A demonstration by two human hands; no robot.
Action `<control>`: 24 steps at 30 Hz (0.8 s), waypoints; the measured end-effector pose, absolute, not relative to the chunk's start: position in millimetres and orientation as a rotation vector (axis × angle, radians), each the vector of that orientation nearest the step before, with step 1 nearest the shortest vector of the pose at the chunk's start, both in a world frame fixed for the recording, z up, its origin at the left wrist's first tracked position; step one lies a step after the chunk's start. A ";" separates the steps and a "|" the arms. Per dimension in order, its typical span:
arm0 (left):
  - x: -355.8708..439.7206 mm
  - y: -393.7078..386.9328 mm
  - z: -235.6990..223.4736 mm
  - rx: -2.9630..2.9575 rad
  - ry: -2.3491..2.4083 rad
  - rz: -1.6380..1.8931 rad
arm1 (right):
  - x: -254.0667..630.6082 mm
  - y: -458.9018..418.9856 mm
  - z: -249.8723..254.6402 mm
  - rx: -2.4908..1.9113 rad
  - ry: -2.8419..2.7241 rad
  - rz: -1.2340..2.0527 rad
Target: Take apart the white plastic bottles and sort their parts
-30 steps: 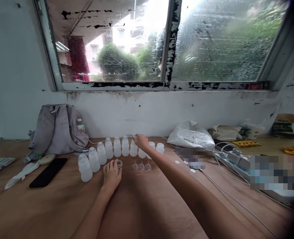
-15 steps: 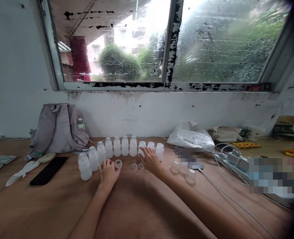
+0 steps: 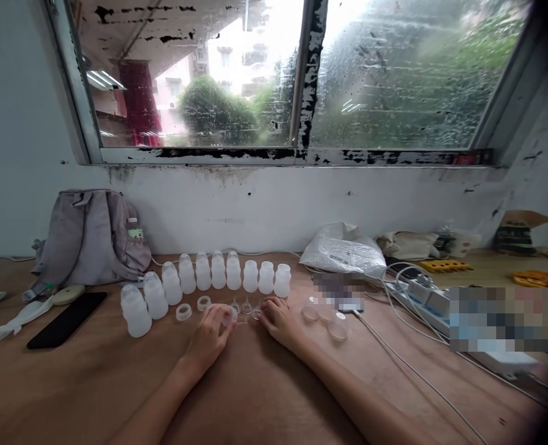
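A curved row of several white plastic bottles stands on the wooden table. Two translucent rings lie in front of the row, and three small clear teats sit to their right. My left hand rests on the table with fingers curled around a small translucent ring. Just to the right, my right hand has bent fingers pinched together at the rightmost teat. Three clear domed caps lie right of that hand.
A grey backpack leans on the wall at the left, with a black phone in front of it. On the right are a white plastic bag, a power strip and cables. The window wall closes the back.
My right hand pulled back from the bottle row to the teats. My left hand shifted right, leaving two rings behind on its left. The view has moved a little rightward.
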State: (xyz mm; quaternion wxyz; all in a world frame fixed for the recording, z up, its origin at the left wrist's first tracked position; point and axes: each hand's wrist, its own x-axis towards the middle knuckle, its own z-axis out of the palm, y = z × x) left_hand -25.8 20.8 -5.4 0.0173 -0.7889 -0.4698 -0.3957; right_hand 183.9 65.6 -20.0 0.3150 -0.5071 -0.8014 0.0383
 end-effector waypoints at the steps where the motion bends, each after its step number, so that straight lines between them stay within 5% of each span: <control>1: -24.8 18.9 -4.1 -2.458 -1.454 -1.257 | 181.8 60.7 -17.7 -1.271 -2.125 0.129; 8: -27.5 12.8 1.6 -2.446 -1.370 -1.292 | 164.4 28.4 -5.1 -0.980 -2.363 0.196; 24: -9.6 12.8 -1.2 -2.698 -1.418 -0.892 | 174.4 54.7 -29.6 -1.118 -1.992 0.377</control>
